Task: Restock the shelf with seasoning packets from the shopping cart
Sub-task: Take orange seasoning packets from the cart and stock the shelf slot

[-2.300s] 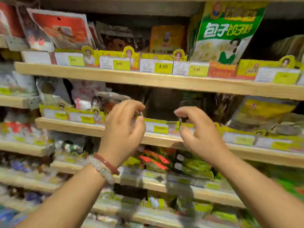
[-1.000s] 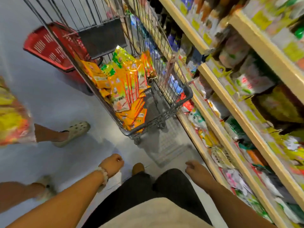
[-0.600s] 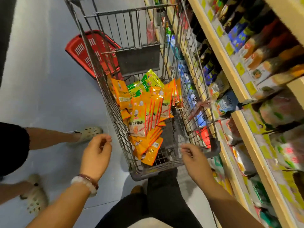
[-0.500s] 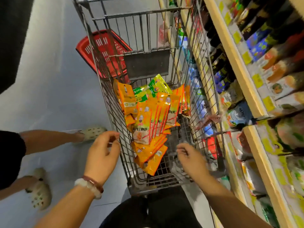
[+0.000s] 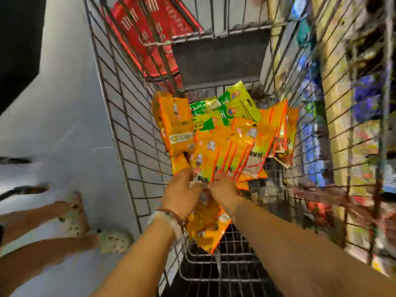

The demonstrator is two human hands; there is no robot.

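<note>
Both hands in grey wire shopping cart [image 5: 120, 116]: left hand [image 5: 182, 195] & right hand [image 5: 225, 192] touch orange foil seasoning packets [image 5: 227, 151], grip unclear w/ blur. Big pile at 12 o'clock left to shelve.

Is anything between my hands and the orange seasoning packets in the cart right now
Nothing visible. Left hand and right hand are inside the shopping cart, already on the orange packets.

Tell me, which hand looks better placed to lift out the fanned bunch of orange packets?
Probably the right hand: it sits under the fanned orange packets. The left hand is at their left edge.
</note>
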